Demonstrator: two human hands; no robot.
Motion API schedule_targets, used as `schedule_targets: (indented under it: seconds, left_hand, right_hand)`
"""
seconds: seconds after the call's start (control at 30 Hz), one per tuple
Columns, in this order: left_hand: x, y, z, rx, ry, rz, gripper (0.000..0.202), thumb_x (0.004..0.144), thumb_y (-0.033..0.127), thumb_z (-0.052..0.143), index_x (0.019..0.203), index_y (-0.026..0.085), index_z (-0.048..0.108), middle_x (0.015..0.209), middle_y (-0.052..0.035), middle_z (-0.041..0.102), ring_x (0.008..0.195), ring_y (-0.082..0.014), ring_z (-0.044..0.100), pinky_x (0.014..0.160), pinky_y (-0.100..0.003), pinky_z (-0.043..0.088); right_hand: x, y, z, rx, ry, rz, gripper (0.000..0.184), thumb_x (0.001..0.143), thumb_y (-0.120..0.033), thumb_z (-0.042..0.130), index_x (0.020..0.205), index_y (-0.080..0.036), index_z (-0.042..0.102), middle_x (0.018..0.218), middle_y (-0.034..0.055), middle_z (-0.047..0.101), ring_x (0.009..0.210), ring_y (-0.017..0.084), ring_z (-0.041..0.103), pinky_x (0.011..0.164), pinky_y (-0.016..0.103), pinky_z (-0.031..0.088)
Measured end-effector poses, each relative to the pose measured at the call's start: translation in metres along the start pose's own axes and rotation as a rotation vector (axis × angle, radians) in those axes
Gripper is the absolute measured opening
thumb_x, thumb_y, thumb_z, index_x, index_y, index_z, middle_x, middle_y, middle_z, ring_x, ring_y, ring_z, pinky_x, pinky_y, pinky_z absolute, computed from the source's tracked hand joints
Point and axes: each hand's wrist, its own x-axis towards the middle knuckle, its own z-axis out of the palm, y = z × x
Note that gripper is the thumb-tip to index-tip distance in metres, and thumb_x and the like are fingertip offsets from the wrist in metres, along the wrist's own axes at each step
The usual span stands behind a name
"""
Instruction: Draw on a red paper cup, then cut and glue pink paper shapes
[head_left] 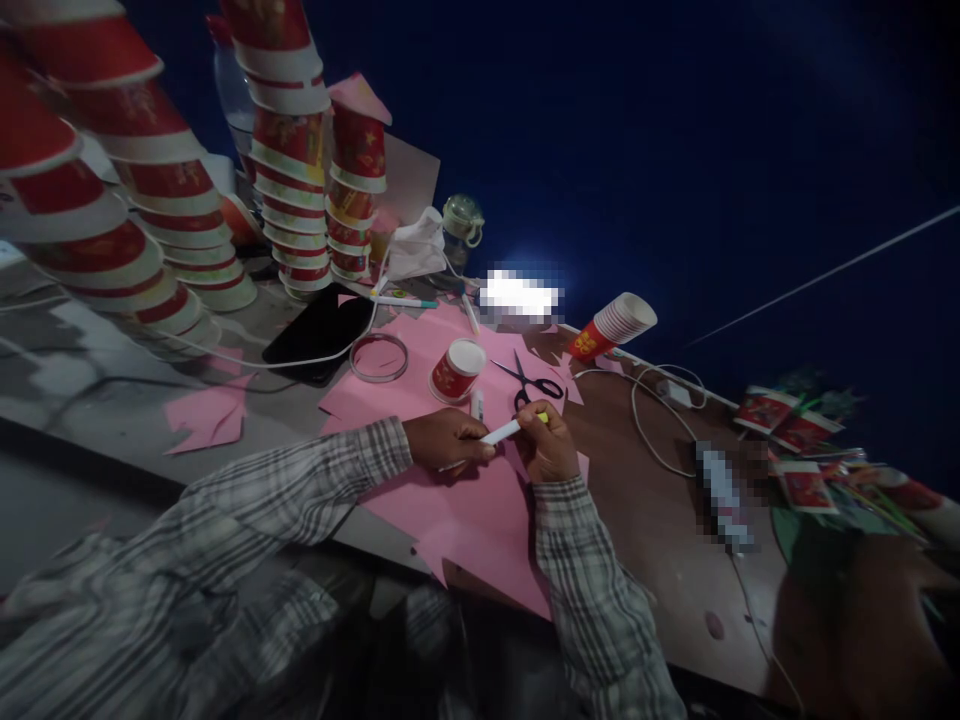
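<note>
Both my hands grip one white glue stick or marker [501, 432] above a large sheet of pink paper [465, 510]. My left hand [448, 440] is closed round its body. My right hand [547, 445] pinches the far end, where a yellow-green tip shows. Just beyond my hands lie black scissors [534, 383], a small white cap or tube [477, 404] and a single red paper cup [456, 370] standing on the pink sheet.
Tall stacks of red-and-white paper cups [289, 150] stand at the back left. A black phone [319, 330], a tape ring [379, 357], a tipped cup stack [611, 327], white cables [645, 410] and cut cup pieces [795, 440] crowd the table.
</note>
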Motion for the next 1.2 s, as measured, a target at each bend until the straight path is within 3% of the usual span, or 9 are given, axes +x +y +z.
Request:
schedule_targets:
  seconds: [0.13,0.33,0.57,0.83,0.93,1.03,1.13,1.2]
  left_hand:
    - [0.0,-0.001,0.0,-0.052,-0.045,-0.025,0.041,0.083,0.054,0.063,0.078,0.014,0.06,0.048,0.0011,0.058,0.038,-0.0098,0.049,0.041,-0.021,0.036]
    - [0.001,-0.002,-0.003,-0.023,-0.011,-0.016,0.042,0.084,0.054,0.063,0.078,0.013,0.06,0.048,0.0021,0.055,0.043,-0.0096,0.049,0.048,-0.022,0.041]
    - [0.002,-0.005,-0.002,-0.024,-0.011,-0.046,0.037,0.085,0.051,0.061,0.081,0.015,0.059,0.049,0.0025,0.056,0.042,-0.0097,0.05,0.044,-0.021,0.037]
    - [0.002,-0.008,0.0,-0.064,-0.037,-0.096,0.033,0.084,0.047,0.062,0.081,0.014,0.057,0.05,0.0013,0.058,0.04,-0.0104,0.049,0.042,-0.021,0.036]
    - [0.003,-0.009,0.001,-0.094,-0.043,-0.107,0.035,0.083,0.049,0.064,0.081,0.014,0.058,0.049,0.0007,0.058,0.039,-0.0109,0.049,0.04,-0.021,0.035]
    - [0.004,-0.006,0.001,-0.153,-0.021,-0.058,0.039,0.083,0.052,0.065,0.08,0.014,0.058,0.05,-0.0002,0.059,0.039,-0.0114,0.051,0.04,-0.022,0.038]
    - [0.006,-0.003,-0.003,-0.212,0.013,-0.009,0.041,0.084,0.055,0.064,0.08,0.015,0.056,0.052,-0.001,0.061,0.039,-0.0116,0.054,0.04,-0.021,0.04]
    - [0.007,-0.004,-0.005,-0.215,0.02,0.012,0.041,0.084,0.054,0.064,0.083,0.014,0.057,0.053,-0.0012,0.062,0.039,-0.0108,0.054,0.04,-0.02,0.04]
  right_hand:
    - [0.002,0.006,-0.002,-0.027,-0.018,-0.018,0.037,0.057,-0.036,0.085,0.064,-0.022,0.051,0.052,-0.0094,0.045,0.046,0.006,0.039,0.043,0.017,0.033]
    - [0.006,0.011,-0.004,-0.121,0.011,-0.055,0.038,0.06,-0.042,0.082,0.065,-0.022,0.051,0.049,-0.0113,0.035,0.045,0.005,0.032,0.044,0.018,0.026]
    - [0.01,0.016,-0.011,-0.222,0.038,-0.117,0.035,0.064,-0.042,0.081,0.067,-0.02,0.054,0.054,-0.0099,0.041,0.051,0.006,0.033,0.049,0.02,0.026]
    - [0.006,0.021,-0.013,-0.346,-0.124,-0.08,0.034,0.08,-0.05,0.068,0.069,-0.022,0.053,0.054,-0.0082,0.037,0.047,0.008,0.03,0.045,0.024,0.026]
    - [0.003,0.016,-0.008,-0.28,-0.133,-0.052,0.034,0.078,-0.051,0.07,0.07,-0.022,0.054,0.052,-0.0086,0.036,0.045,0.008,0.029,0.043,0.023,0.025]
    - [0.0,0.008,-0.003,-0.115,-0.167,0.006,0.039,0.079,-0.06,0.066,0.087,-0.023,0.06,0.049,-0.0105,0.034,0.042,0.008,0.026,0.04,0.022,0.024]
    - [-0.003,0.003,0.003,0.046,-0.24,0.084,0.056,0.076,-0.07,0.063,0.104,-0.021,0.062,0.051,-0.0098,0.042,0.041,0.009,0.034,0.04,0.023,0.032]
    - [-0.006,0.005,0.007,0.102,-0.292,0.141,0.057,0.071,-0.066,0.071,0.103,-0.019,0.064,0.051,-0.0092,0.045,0.042,0.008,0.038,0.04,0.023,0.035]
